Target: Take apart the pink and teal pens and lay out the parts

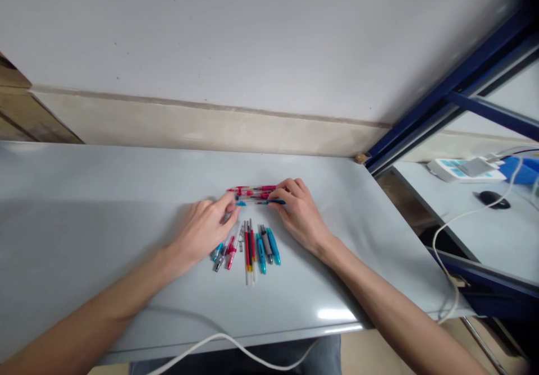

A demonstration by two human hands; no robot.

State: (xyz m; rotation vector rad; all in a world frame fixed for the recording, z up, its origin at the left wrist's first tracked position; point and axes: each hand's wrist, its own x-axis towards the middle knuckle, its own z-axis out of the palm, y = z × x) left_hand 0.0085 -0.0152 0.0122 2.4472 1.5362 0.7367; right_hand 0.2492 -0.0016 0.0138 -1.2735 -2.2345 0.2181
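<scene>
A blue pen [274, 201] lies level between my two hands, with its blue clip end at the left. Curled thumb and fingers of my left hand [208, 220] close on that left end; the exact contact is partly hidden. My right hand [301, 215] pinches the pen's dark blue right end. Just beyond it, red pens [252, 194] lie side by side, their right ends partly behind my right fingers. Nearer to me are clear barrels with coloured clips [231, 251], several ink refills [249, 251] with red and dark ink, and blue and grey grip barrels [267, 246].
The grey table [105, 195] meets a wall at the back. A white cable [219, 335] crosses near the front edge. To the right stand a blue metal frame [421, 100] and another desk with a black mouse [494, 199] and a white device [463, 169].
</scene>
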